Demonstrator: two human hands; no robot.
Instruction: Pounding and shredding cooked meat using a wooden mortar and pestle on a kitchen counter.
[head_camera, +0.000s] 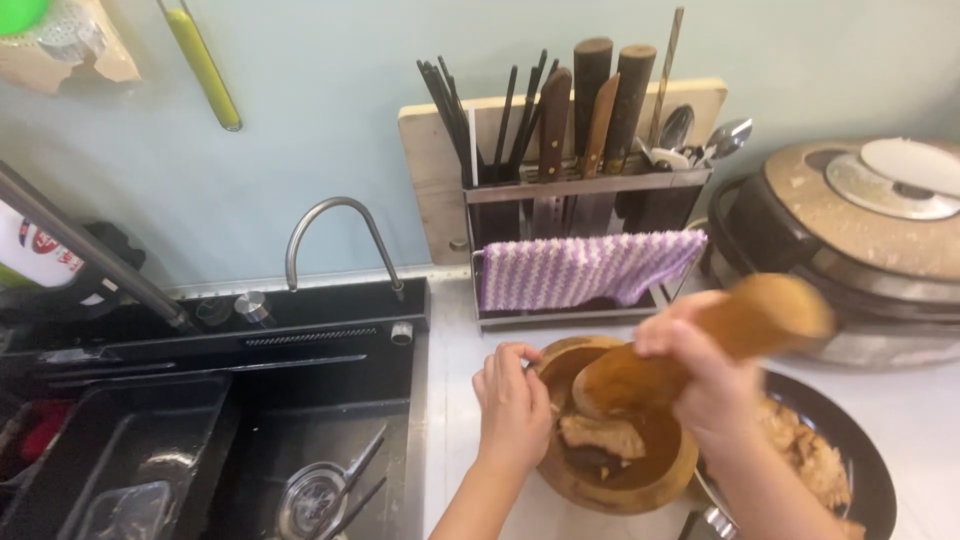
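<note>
Head view: right hand (700, 375) clamped around a wooden pestle (700, 350), its blurred butt up toward the rice cooker (860, 240), its thick end down inside the wooden mortar (615, 440) on pale chunks of food (600, 435). Left hand (512, 405) curled over the mortar's left rim, fingers gripping it. Mortar on the white counter (930, 420), between the black sink (250, 430) and a dark plate (860, 460) of food; utensil rack (585, 200) with a striped cloth (585, 268) behind.

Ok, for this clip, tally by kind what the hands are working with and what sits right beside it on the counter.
Hands: 2, left hand on the mortar rim, right hand gripping the pestle
Wooden mortar: 1
Wooden pestle: 1
Pale food pieces in the mortar: at least 1, the exact number is unclear
Dark plate of food: 1
Total: 6
</note>
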